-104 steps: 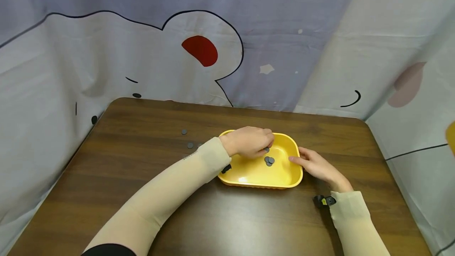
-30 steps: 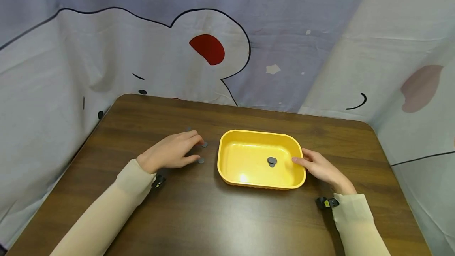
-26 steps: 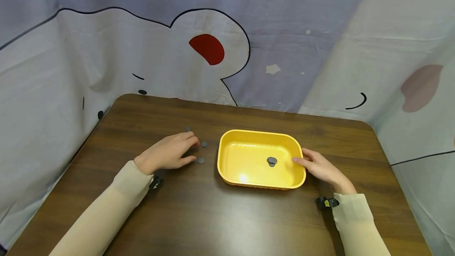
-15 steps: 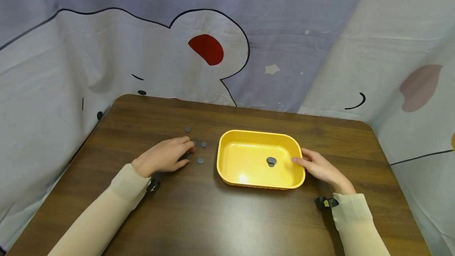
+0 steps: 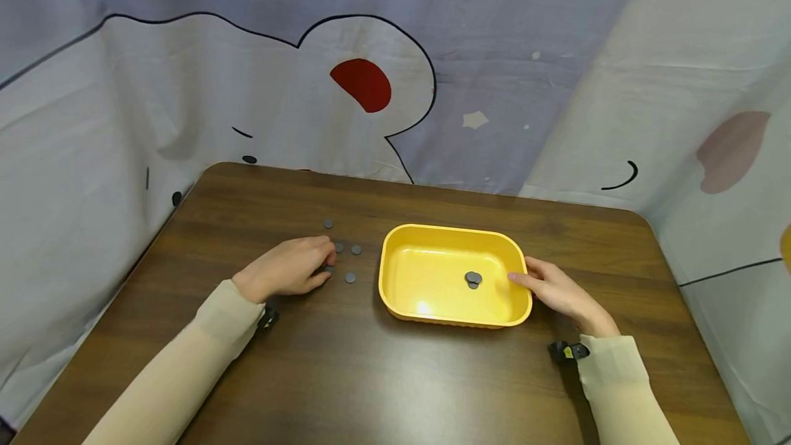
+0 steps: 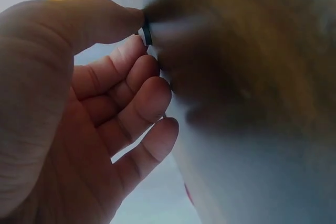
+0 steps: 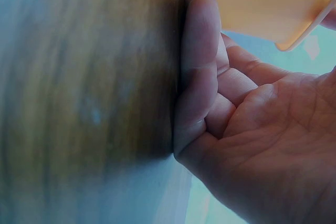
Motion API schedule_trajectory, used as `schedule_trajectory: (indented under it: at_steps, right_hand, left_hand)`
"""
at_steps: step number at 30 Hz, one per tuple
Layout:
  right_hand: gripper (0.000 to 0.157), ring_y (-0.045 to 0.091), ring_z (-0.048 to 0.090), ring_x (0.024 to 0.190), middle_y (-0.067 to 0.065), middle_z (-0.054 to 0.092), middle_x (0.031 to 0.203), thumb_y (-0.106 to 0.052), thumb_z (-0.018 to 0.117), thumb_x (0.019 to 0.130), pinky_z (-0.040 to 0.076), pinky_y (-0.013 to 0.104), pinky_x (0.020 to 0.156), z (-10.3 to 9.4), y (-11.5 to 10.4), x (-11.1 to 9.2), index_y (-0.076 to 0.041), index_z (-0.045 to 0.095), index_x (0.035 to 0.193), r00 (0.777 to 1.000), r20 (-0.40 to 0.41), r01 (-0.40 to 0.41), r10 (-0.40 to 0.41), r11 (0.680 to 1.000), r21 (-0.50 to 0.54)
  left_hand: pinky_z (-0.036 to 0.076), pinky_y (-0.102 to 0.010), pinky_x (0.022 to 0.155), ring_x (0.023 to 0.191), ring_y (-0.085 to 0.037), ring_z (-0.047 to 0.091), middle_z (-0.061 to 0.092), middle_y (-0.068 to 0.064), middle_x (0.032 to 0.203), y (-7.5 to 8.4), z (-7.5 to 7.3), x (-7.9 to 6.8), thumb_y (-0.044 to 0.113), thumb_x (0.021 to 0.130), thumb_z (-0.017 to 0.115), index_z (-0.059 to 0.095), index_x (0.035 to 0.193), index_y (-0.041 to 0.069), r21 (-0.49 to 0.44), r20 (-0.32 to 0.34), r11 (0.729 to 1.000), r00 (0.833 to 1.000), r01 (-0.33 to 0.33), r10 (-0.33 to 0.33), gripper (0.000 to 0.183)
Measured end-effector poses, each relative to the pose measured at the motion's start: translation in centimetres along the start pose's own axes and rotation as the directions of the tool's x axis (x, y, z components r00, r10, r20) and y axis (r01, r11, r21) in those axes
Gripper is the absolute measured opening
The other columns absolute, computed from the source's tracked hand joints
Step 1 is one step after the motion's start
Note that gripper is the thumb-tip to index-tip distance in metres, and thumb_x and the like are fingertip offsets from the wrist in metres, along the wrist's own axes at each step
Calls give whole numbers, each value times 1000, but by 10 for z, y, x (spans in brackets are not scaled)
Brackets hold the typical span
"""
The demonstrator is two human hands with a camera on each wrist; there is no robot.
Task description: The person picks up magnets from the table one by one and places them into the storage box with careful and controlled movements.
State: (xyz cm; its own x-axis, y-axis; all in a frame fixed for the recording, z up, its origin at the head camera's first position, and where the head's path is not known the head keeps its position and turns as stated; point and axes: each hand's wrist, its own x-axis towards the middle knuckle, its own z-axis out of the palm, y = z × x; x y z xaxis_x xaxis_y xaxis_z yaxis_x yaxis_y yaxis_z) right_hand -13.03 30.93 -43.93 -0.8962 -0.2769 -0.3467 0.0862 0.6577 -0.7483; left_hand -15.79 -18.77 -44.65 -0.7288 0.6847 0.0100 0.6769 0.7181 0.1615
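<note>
My left hand (image 5: pixel 287 268) is low over the table, left of the yellow plastic basin (image 5: pixel 454 231). Its thumb and index finger meet at the edges of a small dark-grey disc (image 6: pixel 146 34); the other fingers curve loosely in the left wrist view. Close by lie more flat grey discs, among them a back one (image 5: pixel 328 224), a right one (image 5: pixel 356 250) and a front one (image 5: pixel 350 277). Inside the basin, a few overlapping discs (image 5: pixel 473 279) rest on its floor. My right hand (image 5: pixel 559 292) holds the basin's right end, thumb over the rim, other fingers outside.
Under everything is a dark brown wooden table (image 5: pixel 346 376) with rounded far corners. A printed cloth curtain (image 5: pixel 259 88) hangs behind it and along both sides. Each wrist carries a small black camera.
My left hand has left the basin, where it was releasing a disc, and gone left to the discs on the table. Lately its fingers drew back slightly leftward. The right hand stays on the rim.
</note>
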Motion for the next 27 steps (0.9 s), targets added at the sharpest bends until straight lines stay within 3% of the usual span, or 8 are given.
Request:
schedule_trajectory:
  at_steps: [11, 19, 27]
  right_hand:
    - [59, 18, 69, 86, 16, 72, 115, -40, 59, 105, 56, 26, 79, 4, -2, 3, 1, 48, 146, 999, 3, 34, -34, 999, 3]
    - [58, 18, 69, 88, 16, 72, 115, -39, 59, 104, 55, 26, 81, 8, -7, 8, 0, 49, 145, 1000, 4, 28, -28, 1000, 11]
    - [60, 16, 68, 88, 16, 72, 116, -39, 59, 105, 55, 25, 82, 10, -10, 10, 2, 48, 147, 999, 2, 36, -36, 999, 3]
  left_hand:
    - [52, -27, 70, 73, -8, 51, 58, 4, 89, -2, -4, -1, 22, 96, 71, 62, 97, 13, -4, 11, 1000, 1000, -17, 17, 13]
    - [53, -25, 72, 74, -8, 50, 59, 5, 89, 5, -20, 2, 23, 96, 73, 62, 98, 14, -19, -54, 997, 996, -69, 68, 15]
    - [55, -28, 73, 76, -11, 56, 63, -1, 91, 26, -45, 18, 17, 92, 76, 64, 100, 9, -24, -141, 989, 979, -149, 144, 16]
